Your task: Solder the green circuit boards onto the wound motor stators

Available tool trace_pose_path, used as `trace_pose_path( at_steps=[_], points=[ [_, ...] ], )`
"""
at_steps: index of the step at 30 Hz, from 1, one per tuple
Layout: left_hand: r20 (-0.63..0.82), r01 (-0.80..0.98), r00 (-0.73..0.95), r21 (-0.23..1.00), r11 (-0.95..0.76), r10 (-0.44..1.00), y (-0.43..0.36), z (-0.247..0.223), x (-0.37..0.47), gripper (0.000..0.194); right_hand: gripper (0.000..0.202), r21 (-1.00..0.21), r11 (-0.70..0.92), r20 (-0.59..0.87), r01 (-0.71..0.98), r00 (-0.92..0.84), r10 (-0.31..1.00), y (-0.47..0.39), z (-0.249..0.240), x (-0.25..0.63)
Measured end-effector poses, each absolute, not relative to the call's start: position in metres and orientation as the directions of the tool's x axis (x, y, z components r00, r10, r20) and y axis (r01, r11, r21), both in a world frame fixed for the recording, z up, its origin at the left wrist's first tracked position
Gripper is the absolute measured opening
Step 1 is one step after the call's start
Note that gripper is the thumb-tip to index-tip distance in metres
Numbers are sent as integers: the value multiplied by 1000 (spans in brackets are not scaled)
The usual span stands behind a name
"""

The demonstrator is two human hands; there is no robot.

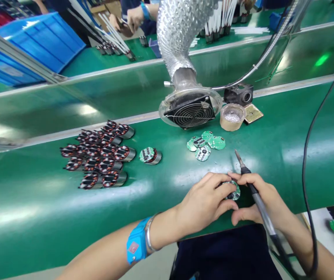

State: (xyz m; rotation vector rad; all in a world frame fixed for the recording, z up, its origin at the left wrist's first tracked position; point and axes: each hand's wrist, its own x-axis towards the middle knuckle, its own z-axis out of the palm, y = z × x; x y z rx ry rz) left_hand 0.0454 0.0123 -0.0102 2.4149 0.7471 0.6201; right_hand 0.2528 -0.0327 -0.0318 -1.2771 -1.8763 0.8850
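Note:
My left hand (206, 200) is closed around a small round green circuit board (235, 191) near the bench's front edge; whatever lies under the board is hidden by my fingers. A soldering iron (260, 206) rests in my right hand (268, 202), its bare metal tip pointing away from me. The fingertips of that hand also reach the board's right side. Beyond my hands lies a loose group of round green boards (202, 152). Farther left, one metal motor-like cylinder (155, 157) carries a round board on top.
Several cylinders with copper windings (105, 155) stand at left. A fume duct (181, 42) with a fan (194, 112) hangs over the bench (143, 202). A solder tub (231, 118) and sponge (253, 114) sit behind. The iron's cable (304, 167) loops at right. Across the divider, a co-worker's hand (134, 18) shows.

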Motion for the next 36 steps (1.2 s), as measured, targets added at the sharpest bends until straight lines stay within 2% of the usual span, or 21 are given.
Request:
trace_pose_path(
  at_steps=[4, 15, 20, 23, 27, 31, 36],
  points=[
    [203, 410, 756, 594, -692, 622, 13, -5, 45, 37, 47, -842, 263, 200, 470, -181, 963, -42, -41, 238],
    [174, 434, 780, 542, -720, 601, 14, 1, 44, 39, 39, -829, 299, 248, 473, -168, 954, -49, -44, 234],
    [136, 454, 793, 520, -724, 594, 14, -2, 43, 37, 41, -818, 311, 258, 484, -175, 950, -49, -44, 233],
    [178, 447, 780, 513, -733, 600, 13, -6, 43, 40, 42, -795, 333, 281, 507, -179, 943, -50, -44, 232],
    [233, 460, 746, 497, -736, 623, 7, -14, 45, 44, 42, -714, 404, 354, 572, -203, 913, -55, -48, 228],
    [289, 446, 707, 528, -723, 646, 0, -24, 47, 47, 51, -615, 445, 392, 651, -238, 889, -61, -53, 227],
    [323, 351, 730, 578, -737, 602, 4, -30, 46, 53, 57, -601, 426, 330, 677, -274, 903, -66, -56, 227]
  ],
)
